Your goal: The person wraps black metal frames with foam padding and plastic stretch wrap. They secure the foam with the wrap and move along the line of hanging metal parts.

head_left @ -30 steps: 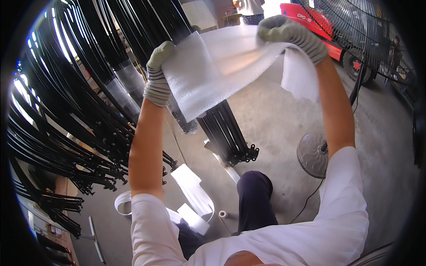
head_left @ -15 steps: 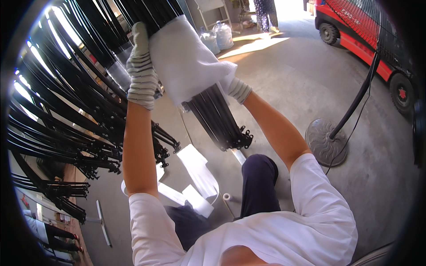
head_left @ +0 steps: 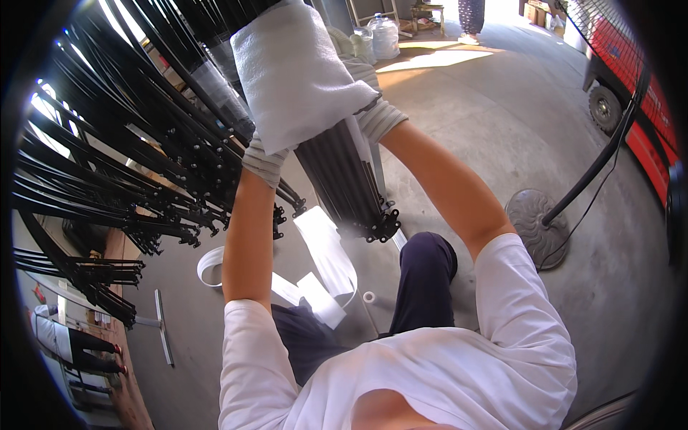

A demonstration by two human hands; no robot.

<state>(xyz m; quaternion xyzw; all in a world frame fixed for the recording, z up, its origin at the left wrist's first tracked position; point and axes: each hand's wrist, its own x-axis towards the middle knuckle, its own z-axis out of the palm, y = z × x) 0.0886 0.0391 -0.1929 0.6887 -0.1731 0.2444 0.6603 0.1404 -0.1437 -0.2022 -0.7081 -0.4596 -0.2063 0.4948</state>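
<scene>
A sheet of white foam wrap [head_left: 294, 79] lies around a bundle of long black metal tubes [head_left: 337, 172], whose bracketed ends stick out below it. My left hand [head_left: 264, 159], in a striped knit glove, is at the sheet's lower left edge, its fingers hidden behind the wrap and tubes. On the other side, my right hand [head_left: 373, 107], gloved alike, grips the sheet's right edge against the bundle. The foam covers part of that hand.
Many black tubes [head_left: 143, 179] hang in rows at the left. White foam strips [head_left: 326, 251] and a small roll [head_left: 369, 297] lie on the floor. At the right stand a round fan base [head_left: 534, 222] and a red forklift [head_left: 648, 143]. Water jugs [head_left: 385, 36] and people [head_left: 471, 18] are farther off.
My left hand has come down from the sheet's upper left edge to its lower left. The sheet now lies closer round the tubes. The view has shifted slightly left.
</scene>
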